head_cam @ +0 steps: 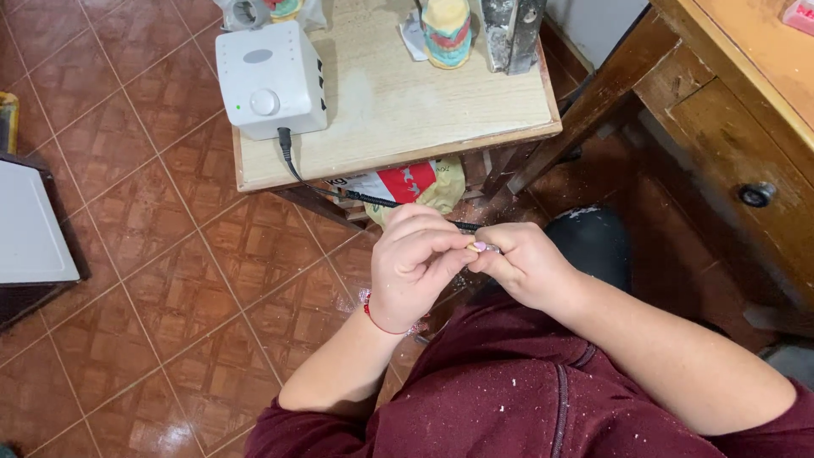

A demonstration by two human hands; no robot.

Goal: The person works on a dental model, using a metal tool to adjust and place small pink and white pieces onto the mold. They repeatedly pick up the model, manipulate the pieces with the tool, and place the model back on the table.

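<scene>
My two hands meet over my lap, just below the near edge of the small wooden table (398,110). My left hand (413,267) is curled nearly closed, its fingers (441,246) pinching what looks like a small pale piece (476,247), though it is too small and too covered to say for sure. My right hand (527,265) is closed around a slim black handpiece (468,226), whose working end points left toward my left fingertips, so the tool's long axis runs roughly side to side between the hands. The piece sits right where the two hands touch, with neither hand clearly nearer.

A black cable (339,191) runs from the handpiece up under the table's near edge to a white box-shaped machine (271,78) standing at the table's near left corner. At the far edge stand a painted figurine (447,32) and a grey metal object (511,30). A red-and-white bag (398,184) and a crumpled yellow bag (445,188) are tucked under the table; what they hold does not show. White dust speckles my dark red sleeves (509,399) and the tiled floor (170,280).
</scene>
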